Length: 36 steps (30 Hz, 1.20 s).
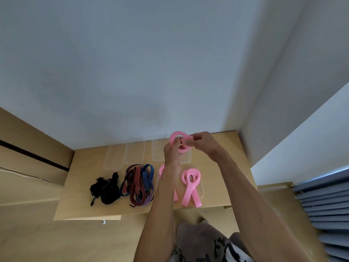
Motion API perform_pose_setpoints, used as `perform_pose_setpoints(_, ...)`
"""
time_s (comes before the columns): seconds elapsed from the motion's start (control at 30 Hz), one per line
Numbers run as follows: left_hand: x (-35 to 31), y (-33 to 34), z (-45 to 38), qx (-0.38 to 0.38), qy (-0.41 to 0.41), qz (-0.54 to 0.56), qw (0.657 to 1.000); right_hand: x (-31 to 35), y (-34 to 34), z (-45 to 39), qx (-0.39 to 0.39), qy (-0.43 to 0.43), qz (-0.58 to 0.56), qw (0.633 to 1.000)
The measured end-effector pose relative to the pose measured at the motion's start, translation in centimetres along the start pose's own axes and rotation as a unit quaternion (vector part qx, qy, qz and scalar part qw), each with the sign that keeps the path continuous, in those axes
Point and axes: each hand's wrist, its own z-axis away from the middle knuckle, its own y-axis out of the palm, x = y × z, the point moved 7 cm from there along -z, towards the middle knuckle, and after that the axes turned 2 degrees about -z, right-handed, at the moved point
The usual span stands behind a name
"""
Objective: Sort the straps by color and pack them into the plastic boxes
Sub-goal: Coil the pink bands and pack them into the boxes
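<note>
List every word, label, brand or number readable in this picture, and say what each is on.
No text can be read anywhere.
Black marks on the white garment at the bottom edge: cut off and blurred, unreadable, and possibly only a pattern.
Pink strap held in both hands, clear plastic boxes, pink straps on the table: no print visible.

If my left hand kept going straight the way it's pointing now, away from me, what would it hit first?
Beyond the pink strap that the left hand already grips with the right hand, probably the wall behind the table. The hands look raised above the clear boxes, though depth is unclear from this view.
</note>
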Motion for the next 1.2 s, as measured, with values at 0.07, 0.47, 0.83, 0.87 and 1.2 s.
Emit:
perform_pose_setpoints(0.07,-0.3,0.0,-0.3,-0.009,0.025,-0.082,0.996,0.1,0.1,-0.4,-0.009,-0.003,0.027,1.0)
perform_pose_setpoints(0.47,2.4,-1.5,-1.1,-0.02,-0.108,-0.015,0.994,-1.1,-0.3,-0.3,-0.04,0.031,-0.165,0.985)
perform_pose_setpoints(0.83,1.3,1.9,-0.4,0.064,-0.079,0.113,0.988,-1.8,-2.1,-0.4,-0.027,0.034,-0.194,0.98)
perform_pose_setpoints(0.87,1.4,1.9,-0.5,0.056,-0.087,0.1,0.99,-1.7,-2.2,-0.5,-0.028,0.035,-0.201,0.979)
perform_pose_setpoints(1.2,0.9,0.8,-1.6,-0.027,0.001,-0.006,1.0,-3.2,-4.2,-1.6,-0.19,0.053,-0.111,0.974)
